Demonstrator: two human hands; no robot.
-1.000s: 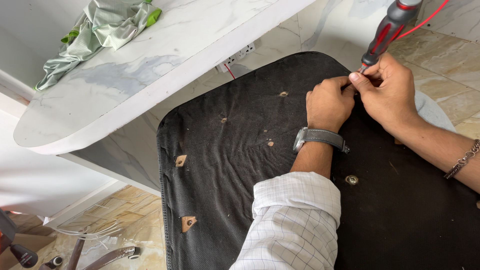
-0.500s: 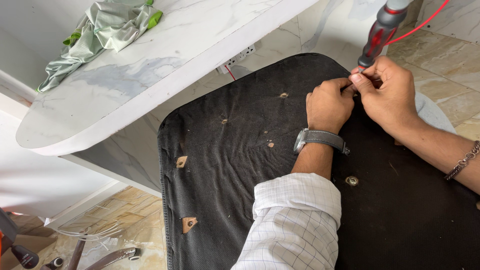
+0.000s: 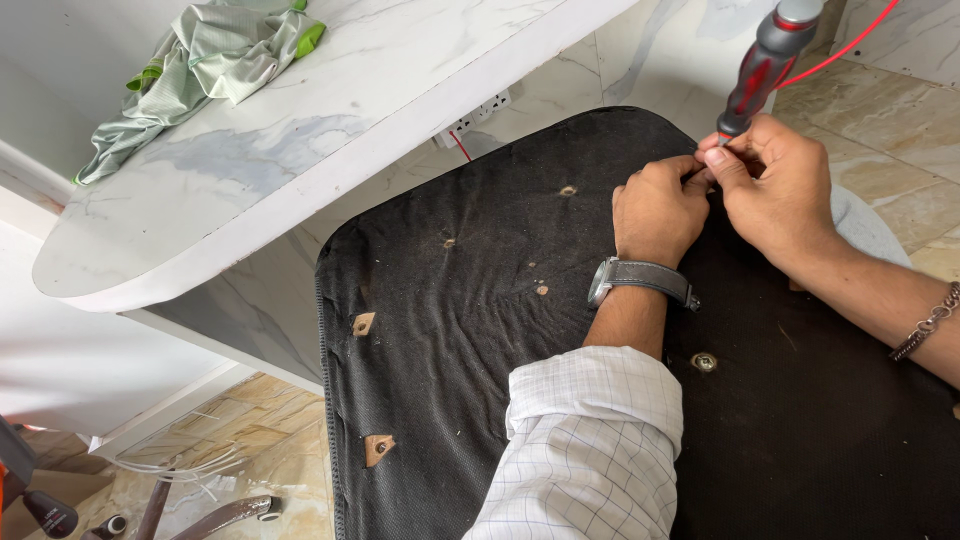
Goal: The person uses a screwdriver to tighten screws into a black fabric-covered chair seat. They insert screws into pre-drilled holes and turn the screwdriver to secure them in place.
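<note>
Observed from beside the person: a black fabric-covered panel, apparently the underside of a seat, lies flat and fills the lower right of the view, its near edge against the marble-patterned counter. Both hands are at the panel's far edge. The left hand rests knuckles-up on the fabric, fingers curled in toward the tool tip, grip pressed together; whether it pinches a small part there cannot be told, since the fingers hide the spot. A grey wristwatch sits on that wrist, above a rolled white checked sleeve. The right hand touches the left at the fingertips and pinches the lower shaft of a screwdriver between thumb and forefinger. The screwdriver has a red and dark grey handle, stands nearly upright, tilted slightly away, with its tip down at the panel's edge between the two hands. A chain bracelet is on the right wrist. The fabric shows several small holes, two cut-outs with bare wood exposed near the left edge, and one metal threaded insert just right of the left forearm. A crumpled pale green cloth lies on the counter, well apart from the hands. A red wire runs behind the screwdriver handle. Tiled floor beyond.
</note>
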